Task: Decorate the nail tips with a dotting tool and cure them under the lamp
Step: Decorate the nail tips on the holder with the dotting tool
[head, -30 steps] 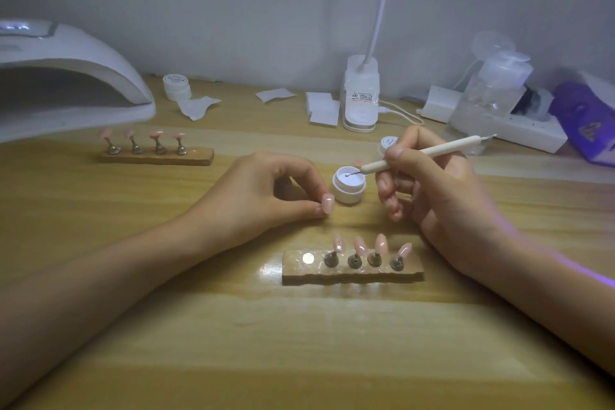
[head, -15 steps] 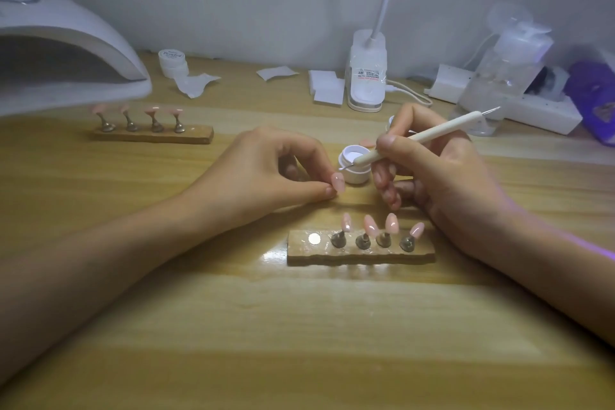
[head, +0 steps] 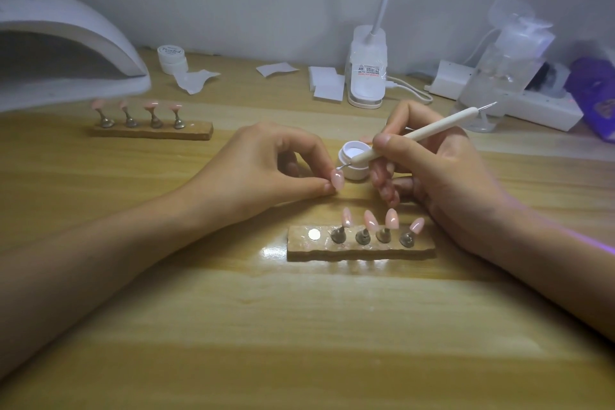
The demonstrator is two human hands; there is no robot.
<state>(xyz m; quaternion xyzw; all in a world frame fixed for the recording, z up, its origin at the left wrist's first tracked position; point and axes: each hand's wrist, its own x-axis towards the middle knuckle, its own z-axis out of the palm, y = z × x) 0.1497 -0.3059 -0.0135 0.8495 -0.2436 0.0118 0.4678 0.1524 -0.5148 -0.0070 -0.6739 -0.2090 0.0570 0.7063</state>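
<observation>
Left hand (head: 266, 173) pinches a glossy pink almond-shaped nail tip (head: 336, 179), right hand (head: 442, 173) grips a slim white dotting tool (head: 412, 136), metal point touching the tip, open white round gel pot (head: 355, 160) just behind

- Nine glossy pink almond-shaped nail tips (head: 391, 218): four on each holder, one pinched in the left hand (head: 266, 170).
- Two rough wooden holder strips (head: 361, 251).
- Eight small metal stands (head: 362, 237) showing.
- Two small round white jars (head: 354, 173).
- One white pen-shaped dotting tool (head: 426, 131).
- One white domed curing lamp (head: 83, 27).
- One bare silver disc (head: 314, 235).
</observation>
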